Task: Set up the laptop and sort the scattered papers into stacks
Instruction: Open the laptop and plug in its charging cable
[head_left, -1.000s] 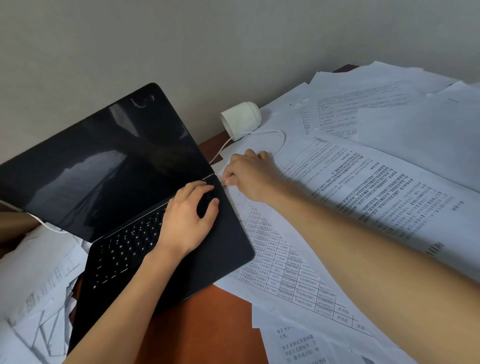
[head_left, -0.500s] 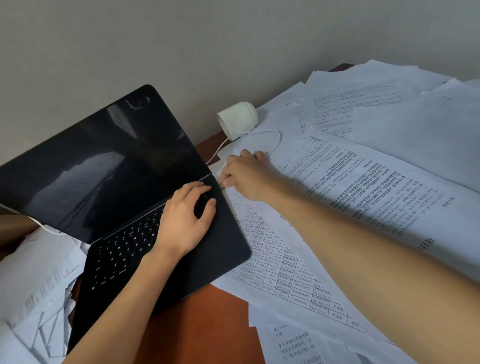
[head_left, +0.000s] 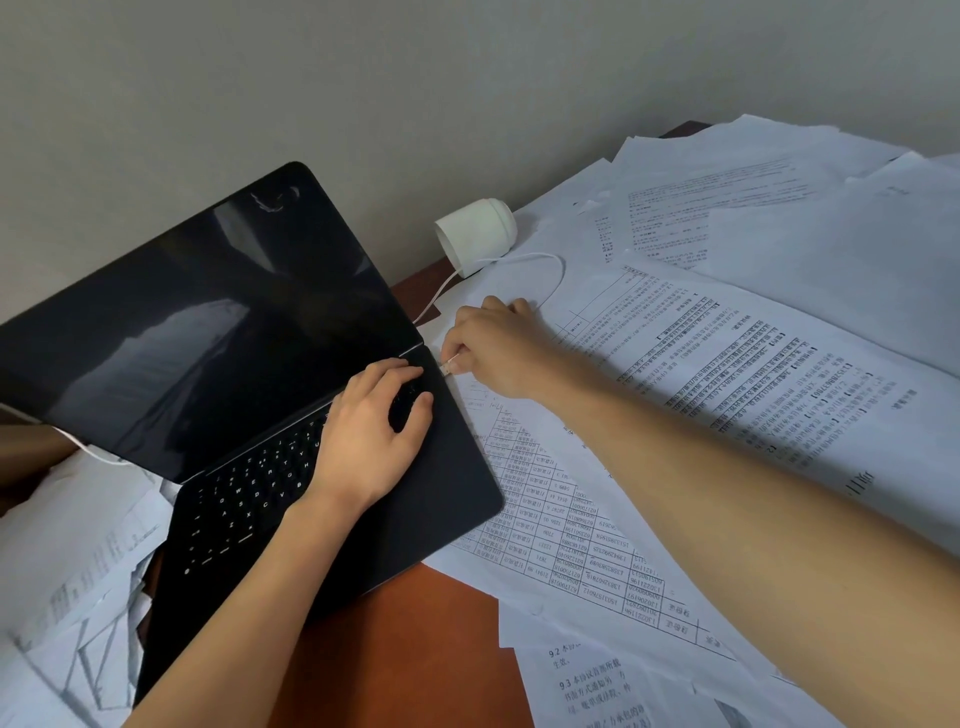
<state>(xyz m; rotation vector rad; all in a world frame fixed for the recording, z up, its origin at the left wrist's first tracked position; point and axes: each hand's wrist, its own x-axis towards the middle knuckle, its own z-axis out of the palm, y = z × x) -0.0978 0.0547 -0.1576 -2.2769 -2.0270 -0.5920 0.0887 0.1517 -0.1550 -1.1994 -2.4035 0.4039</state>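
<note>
— Fingers (head_left: 460, 347) of the right hand (head_left: 498, 353) are pinched together on the small plug (head_left: 448, 366) of a thin white cable (head_left: 553, 270). Its tip sits right at the right edge of the open black laptop (head_left: 208, 332), close by the hinge.
— And the left hand (head_left: 374, 431)?
— It rests on the keyboard's upper right corner, fingers loosely curved and holding nothing. It seems to be steadying the machine.
— So which step is this?
— Most likely the laptop setup, with the plug going in. Whether it is seated cannot be told, and the screen is dark.
— Where does the cable run?
— It loops back over the sheets to a white cylindrical object (head_left: 475, 236) lying by the wall, in the upper middle of the frame.
— And the papers?
— White printed sheets (head_left: 727, 395) lie scattered over the right side and lower left of the reddish-brown tabletop (head_left: 415, 649), unsorted.
— What does the next move call for?
— Probably a straight push along the port's line, with the left hand bracing the base. After that comes the sorting.
</note>
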